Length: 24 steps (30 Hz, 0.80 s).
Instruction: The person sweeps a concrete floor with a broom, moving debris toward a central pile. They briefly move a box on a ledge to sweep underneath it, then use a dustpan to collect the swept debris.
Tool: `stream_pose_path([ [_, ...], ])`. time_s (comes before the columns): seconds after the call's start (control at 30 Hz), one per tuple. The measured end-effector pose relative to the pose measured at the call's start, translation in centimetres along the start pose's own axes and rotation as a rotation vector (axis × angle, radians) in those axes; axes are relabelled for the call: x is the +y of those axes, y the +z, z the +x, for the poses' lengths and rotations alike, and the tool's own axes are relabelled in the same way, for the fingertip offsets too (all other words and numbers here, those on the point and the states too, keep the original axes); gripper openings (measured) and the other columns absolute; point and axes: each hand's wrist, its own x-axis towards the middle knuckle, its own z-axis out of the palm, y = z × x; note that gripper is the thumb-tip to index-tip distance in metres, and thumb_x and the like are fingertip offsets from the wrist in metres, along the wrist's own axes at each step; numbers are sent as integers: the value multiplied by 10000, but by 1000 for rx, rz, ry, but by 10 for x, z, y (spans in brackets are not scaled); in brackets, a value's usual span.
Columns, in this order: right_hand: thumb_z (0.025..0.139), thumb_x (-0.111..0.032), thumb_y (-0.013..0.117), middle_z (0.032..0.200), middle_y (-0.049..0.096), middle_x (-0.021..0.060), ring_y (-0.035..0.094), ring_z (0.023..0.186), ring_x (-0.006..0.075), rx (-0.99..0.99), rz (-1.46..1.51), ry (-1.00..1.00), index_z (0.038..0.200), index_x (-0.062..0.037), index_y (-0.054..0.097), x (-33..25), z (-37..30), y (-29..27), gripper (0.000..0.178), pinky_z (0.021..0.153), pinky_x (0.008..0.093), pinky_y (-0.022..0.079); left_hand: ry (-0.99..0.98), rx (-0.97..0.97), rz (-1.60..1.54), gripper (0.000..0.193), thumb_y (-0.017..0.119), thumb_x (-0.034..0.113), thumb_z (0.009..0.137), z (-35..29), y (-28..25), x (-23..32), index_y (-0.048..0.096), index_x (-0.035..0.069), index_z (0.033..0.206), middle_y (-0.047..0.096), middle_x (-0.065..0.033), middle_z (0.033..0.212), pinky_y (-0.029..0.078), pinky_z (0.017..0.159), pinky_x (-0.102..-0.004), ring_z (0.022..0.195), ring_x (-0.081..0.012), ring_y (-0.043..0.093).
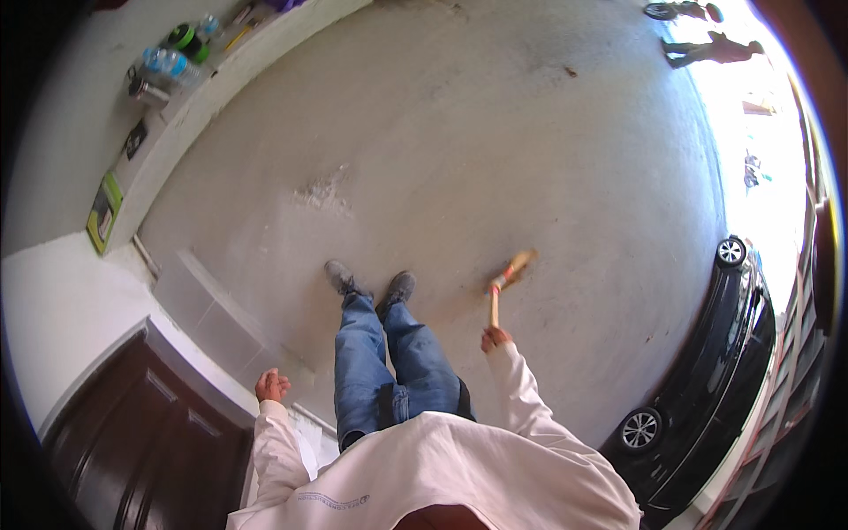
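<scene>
My right hand point(496, 338) is wrapped round the light wooden handle of a short hand broom point(495, 305). The broom has a red band below its straw-coloured bristles, which are blurred and lie low over the concrete floor to the right of my feet. Off to the left, my left hand point(272, 386) hangs beside my body with nothing in it, its fingers loosely bent and partly apart. A patch of pale debris point(325, 193) lies on the floor ahead of my shoes point(340, 276).
A ledge point(172, 110) at the left wall carries plastic bottles point(172, 64) and a flask point(146, 91). Nearer are a low step point(212, 305) and a dark brown door point(141, 433). On the right stands a black car point(707, 380); a person point(715, 49) is at the far right.
</scene>
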Motion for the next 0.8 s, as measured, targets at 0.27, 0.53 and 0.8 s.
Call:
stream_pose_path([
  [0.27, 773, -17, 546, 571, 427, 33, 474, 445, 180, -93, -450, -201, 868, -96, 426, 36, -55, 259, 172, 319, 336, 340, -262, 19, 4, 305, 510, 359, 866, -16, -37, -66, 532, 105, 1034, 647, -90, 806, 460, 503, -303, 638, -195, 643],
  [0.53, 750, -38, 562, 549, 480, 56, 476, 416, 150, -381, -1100, -383, 1212, -137, 470, 19, -115, 284, 481, 335, 314, 366, -175, 32, -107, 295, 550, 378, 837, -14, -8, -39, 545, 113, 964, 640, -54, 753, 444, 485, -267, 622, -163, 635],
  [0.8, 693, -80, 620, 649, 580, 114, 525, 453, 166, -377, -1373, -387, 1370, -170, 378, -36, -245, 211, 724, 430, 319, 431, -148, 93, -266, 263, 554, 364, 840, -11, -9, -37, 566, 122, 943, 635, -35, 715, 442, 498, -265, 589, -155, 623],
])
